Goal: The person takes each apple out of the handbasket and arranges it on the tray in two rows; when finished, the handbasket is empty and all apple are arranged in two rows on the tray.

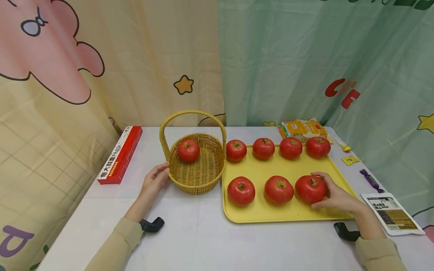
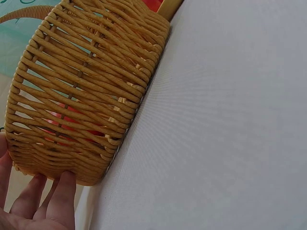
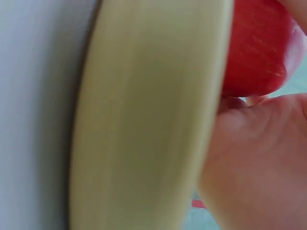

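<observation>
A woven yellow basket (image 1: 200,175) with a hoop handle stands on the white table and holds one red apple (image 1: 188,150). My left hand (image 1: 155,180) rests against the basket's left wall (image 2: 81,100), fingers straight. To the right lies a yellow tray (image 1: 288,212) with several red apples in two rows. My right hand (image 1: 330,194) curls round the front right apple (image 1: 309,189), thumb below and fingers over the top. The right wrist view shows the tray rim (image 3: 148,115) close up and that apple (image 3: 256,48) in my palm.
A red pasta box (image 1: 120,155) lies at the table's left edge. A snack bag (image 1: 301,129) sits behind the tray. Small yellow items (image 1: 350,159), a purple wrapped sweet (image 1: 369,178) and a white packet (image 1: 391,213) lie to the right. Curtains hang behind.
</observation>
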`<move>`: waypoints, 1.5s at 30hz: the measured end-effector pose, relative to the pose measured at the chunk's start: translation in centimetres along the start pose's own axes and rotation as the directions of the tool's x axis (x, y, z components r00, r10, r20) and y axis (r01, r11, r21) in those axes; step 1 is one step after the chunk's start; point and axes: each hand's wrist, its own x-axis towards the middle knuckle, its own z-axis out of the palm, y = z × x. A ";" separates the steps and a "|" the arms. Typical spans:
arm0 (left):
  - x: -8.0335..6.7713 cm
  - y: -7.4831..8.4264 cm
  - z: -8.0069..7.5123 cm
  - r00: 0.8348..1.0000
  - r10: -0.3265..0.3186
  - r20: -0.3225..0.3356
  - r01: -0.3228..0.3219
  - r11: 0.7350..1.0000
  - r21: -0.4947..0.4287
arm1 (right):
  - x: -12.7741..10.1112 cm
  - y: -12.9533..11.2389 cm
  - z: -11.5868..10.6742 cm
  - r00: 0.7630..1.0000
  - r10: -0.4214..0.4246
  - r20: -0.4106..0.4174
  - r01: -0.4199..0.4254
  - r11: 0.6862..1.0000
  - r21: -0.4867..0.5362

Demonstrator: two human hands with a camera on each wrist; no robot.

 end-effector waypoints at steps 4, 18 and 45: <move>0.0 0.0 0.0 1.000 -0.005 -0.005 0.005 1.000 -0.002 | 0.2 -0.1 0.2 1.000 -0.017 0.004 0.017 1.000 -0.023; 0.0 0.0 0.0 1.000 0.005 -0.002 -0.005 1.000 0.007 | 0.5 -4.7 -1.4 0.990 -0.136 -0.040 0.133 0.988 -0.073; 0.1 -0.3 -0.1 1.000 0.030 0.006 -0.030 0.999 -0.029 | 13.9 -27.6 9.0 0.787 -0.617 -0.012 0.603 0.766 0.221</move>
